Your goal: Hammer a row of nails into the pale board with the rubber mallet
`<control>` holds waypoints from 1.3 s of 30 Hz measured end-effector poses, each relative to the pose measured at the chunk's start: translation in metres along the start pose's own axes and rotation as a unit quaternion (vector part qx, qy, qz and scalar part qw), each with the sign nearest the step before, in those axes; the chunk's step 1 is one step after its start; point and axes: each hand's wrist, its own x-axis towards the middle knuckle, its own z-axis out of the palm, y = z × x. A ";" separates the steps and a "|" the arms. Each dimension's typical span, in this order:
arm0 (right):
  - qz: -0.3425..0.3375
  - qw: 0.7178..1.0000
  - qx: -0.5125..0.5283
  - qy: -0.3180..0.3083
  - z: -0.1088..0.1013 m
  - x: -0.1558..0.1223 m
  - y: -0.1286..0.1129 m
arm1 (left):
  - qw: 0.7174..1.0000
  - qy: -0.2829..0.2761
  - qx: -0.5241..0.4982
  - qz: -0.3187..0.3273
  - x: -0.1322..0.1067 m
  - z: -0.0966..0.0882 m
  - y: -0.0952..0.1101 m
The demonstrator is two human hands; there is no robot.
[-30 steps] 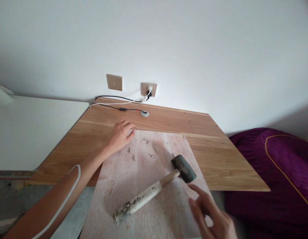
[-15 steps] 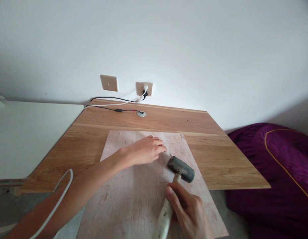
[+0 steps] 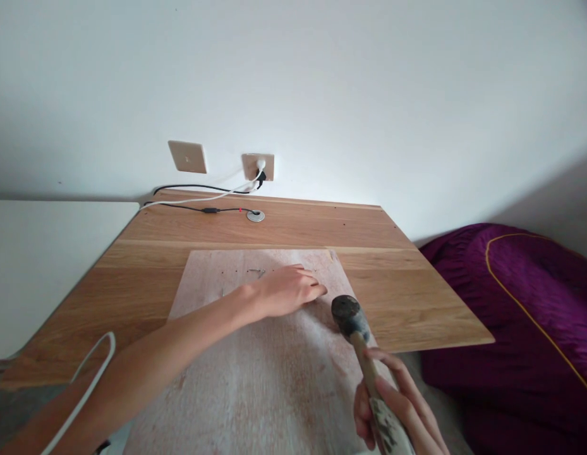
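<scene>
My right hand (image 3: 400, 401) is wrapped round the pale, worn handle of a rubber mallet (image 3: 347, 313). The black head is raised at the right side of a whitish wooden board (image 3: 255, 373), with one round face turned toward me. My left hand (image 3: 290, 291) rests low over the board's far part, its fingers bent and pressed together with the tips pointing down. Whatever those fingertips pinch is hidden. Just beyond my left wrist lie small nails (image 3: 256, 272), and a row of small dark dots marks the board's far end.
Beneath the board is a wooden tabletop (image 3: 416, 297) against a white wall. A white table (image 3: 51, 265) adjoins on the left. Black and white cables (image 3: 193, 202) run to a wall socket (image 3: 269, 167). A purple beanbag-like cover (image 3: 464, 284) stands at right; a white cord (image 3: 91, 385) loops over my left forearm.
The mallet has swung up and back from beside my left fingertips, its head turning toward me. My left hand has shifted slightly on the board, and nails behind it now show. The view has turned slightly right.
</scene>
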 end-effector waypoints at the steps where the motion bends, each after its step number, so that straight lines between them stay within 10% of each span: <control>1: 0.005 1.000 0.016 -0.019 -0.006 0.004 0.004 | 1.000 0.003 0.007 0.009 0.000 0.001 0.000; 6: 0.047 0.992 0.110 -0.040 -0.023 0.019 0.017 | 1.000 -0.002 0.010 0.011 0.005 -0.001 -0.005; 15: 0.124 0.960 0.211 -0.135 -0.015 0.018 0.025 | 0.935 0.059 -0.281 -0.209 0.029 0.000 -0.051; 39: 0.067 0.996 0.052 -0.024 0.003 0.005 0.003 | 0.927 0.089 -0.309 -0.192 0.020 0.030 -0.057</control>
